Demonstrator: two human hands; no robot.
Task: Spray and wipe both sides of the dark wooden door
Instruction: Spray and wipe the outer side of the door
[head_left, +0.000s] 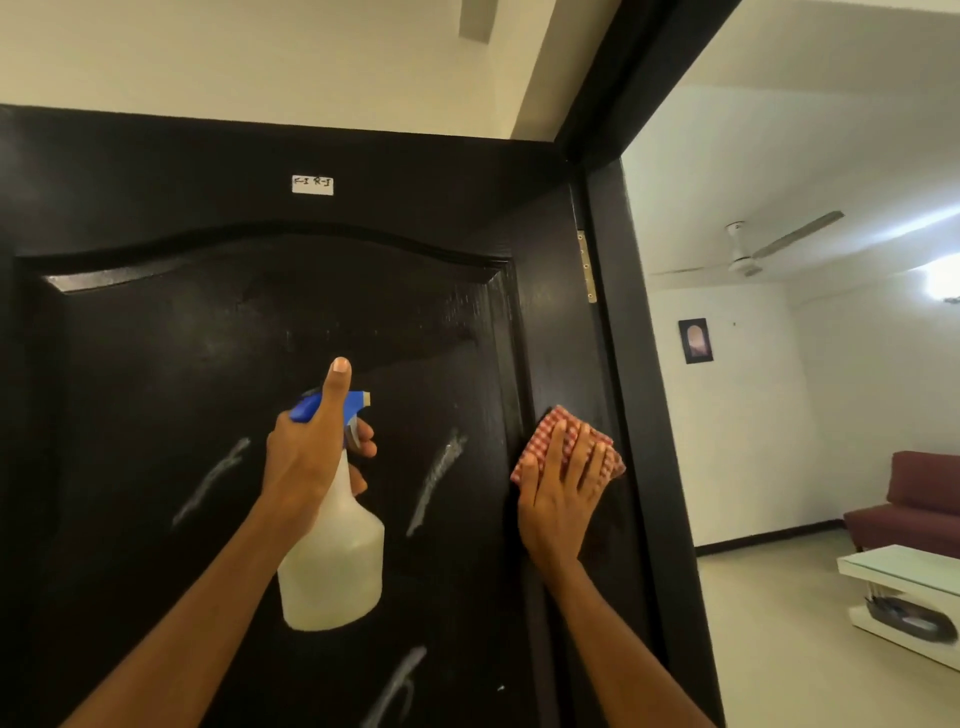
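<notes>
Left hand (311, 457) grips the neck of a translucent white spray bottle (332, 561), fingers curled round the trigger, thumb stuck straight up past the blue spray head (332, 406). Nozzle points right, toward the door panel. Bottle hangs between camera and door, covering part of the lower panel.

Right hand (563, 499) is flat, fingers straight and spread, pressing a red-and-white checked cloth (550, 441) against the dark wooden door (156, 364). Cloth is folded and sticks out above the fingertips, on the door's right stile.

Door fills everything behind both hands: black, glossy, raised panel with an arched top edge. Pale smeared streaks (441, 478) between the hands, also left of the left hand and below the bottle. Hazy patches above the left thumb.

Small white label (312, 185) high above the left hand. Metal hinge (587, 267) above the right hand, door frame (644, 415) just right of it.

Beyond the frame, right of the right hand: maroon sofa (914, 499), white low table (904, 577), ceiling fan (748, 254), small framed picture (695, 340).
</notes>
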